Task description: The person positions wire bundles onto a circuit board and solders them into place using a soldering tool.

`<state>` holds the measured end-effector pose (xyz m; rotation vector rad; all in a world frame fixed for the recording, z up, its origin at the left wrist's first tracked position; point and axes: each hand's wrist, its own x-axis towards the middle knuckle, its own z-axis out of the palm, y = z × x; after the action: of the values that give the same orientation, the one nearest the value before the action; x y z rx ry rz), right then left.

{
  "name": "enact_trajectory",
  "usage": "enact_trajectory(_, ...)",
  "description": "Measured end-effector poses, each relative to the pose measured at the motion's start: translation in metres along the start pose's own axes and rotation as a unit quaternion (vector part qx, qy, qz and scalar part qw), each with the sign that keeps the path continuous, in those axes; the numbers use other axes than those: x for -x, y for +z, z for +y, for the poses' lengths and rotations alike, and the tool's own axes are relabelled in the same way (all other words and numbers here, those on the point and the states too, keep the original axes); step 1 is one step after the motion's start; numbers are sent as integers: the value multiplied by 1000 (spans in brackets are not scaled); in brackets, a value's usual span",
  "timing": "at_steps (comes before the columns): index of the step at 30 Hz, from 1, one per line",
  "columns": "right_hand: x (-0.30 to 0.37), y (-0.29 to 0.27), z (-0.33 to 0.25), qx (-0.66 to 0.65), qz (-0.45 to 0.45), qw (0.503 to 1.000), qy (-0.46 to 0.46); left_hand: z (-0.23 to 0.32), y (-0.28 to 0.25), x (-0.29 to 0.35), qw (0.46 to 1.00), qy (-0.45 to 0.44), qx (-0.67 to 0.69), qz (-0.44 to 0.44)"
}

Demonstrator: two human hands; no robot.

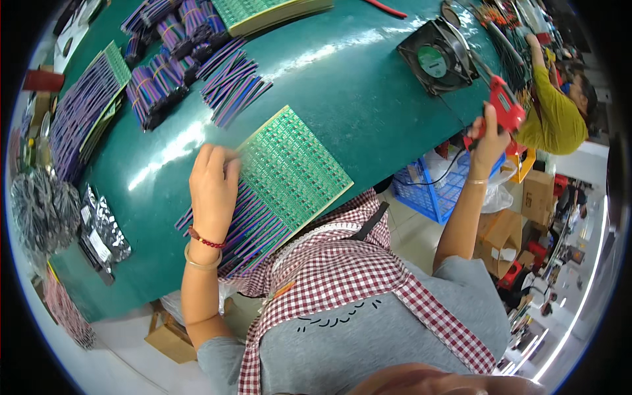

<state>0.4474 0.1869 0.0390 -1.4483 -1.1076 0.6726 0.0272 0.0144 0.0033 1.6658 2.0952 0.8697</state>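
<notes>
A green circuit board panel with rows of small parts lies tilted on the table's near edge. Purple, blue and black wires stick out along its lower left side. My left hand is at the panel's left corner, over the wires, fingers curled together; what they hold, if anything, is hidden and slightly blurred. Off to the right, my right hand grips a red pistol-shaped soldering gun, raised beside the table edge, away from the panel. A dark cord hangs from the gun.
Loose wires and banded wire bundles lie beyond the panel. A stack of boards is at the back, and wired boards lie left. A black fan stands right. Below are a blue crate and cartons; a person sits far right.
</notes>
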Motion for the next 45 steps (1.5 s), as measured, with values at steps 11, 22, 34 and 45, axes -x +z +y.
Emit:
enact_trajectory(11, 163, 30, -49, -83, -327, 941, -14, -4, -1, -3, 999, 14, 25, 29)
enact_trajectory(22, 192, 55, -36, 4, -514, 857, 36, -3, 6, 0, 996, 43, 27, 72)
enact_trajectory(34, 191, 51, -28, 66, -534, 843, -6, -2, 6, 0, 995, 52, 30, 81)
enact_trajectory(45, 191, 46, -28, 58, -522, 851, -12, -1, 7, 0, 995, 51, 33, 79)
